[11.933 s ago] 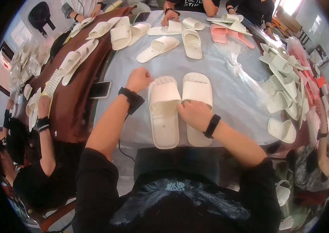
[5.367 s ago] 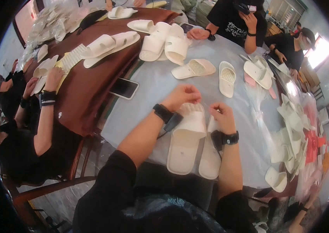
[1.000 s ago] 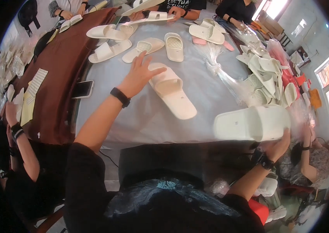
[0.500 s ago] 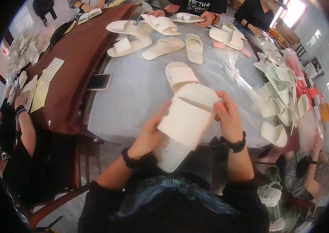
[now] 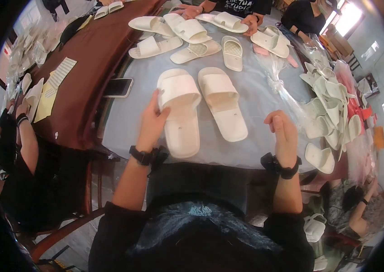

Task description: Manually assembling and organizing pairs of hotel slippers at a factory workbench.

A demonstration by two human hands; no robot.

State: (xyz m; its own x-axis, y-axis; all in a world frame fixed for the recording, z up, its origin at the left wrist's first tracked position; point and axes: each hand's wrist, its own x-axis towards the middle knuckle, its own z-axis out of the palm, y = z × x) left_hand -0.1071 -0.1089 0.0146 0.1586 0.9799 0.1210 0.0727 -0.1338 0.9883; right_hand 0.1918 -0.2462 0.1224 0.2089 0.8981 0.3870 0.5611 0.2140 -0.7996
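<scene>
My left hand grips the edge of a white slide slipper, its thumb by the end of the strap. The slipper points away from me, sole down, above or on the pale table cover; which of the two I cannot tell. Just right of it lies a second white slipper, untouched, slightly turned, its strap end also away from me. Over the table's near right part my right hand is loosely open with nothing visible in it, fingers a little bent, apart from both slippers.
Several white slippers lie across the far side, where a co-worker's hand touches one. A slipper heap and clear plastic bags are at right, with a single slipper nearer. A phone lies at the left edge.
The slipper held in both hands has come down and left, now sole down and held only by my left hand. My right hand has let go and moved right.
</scene>
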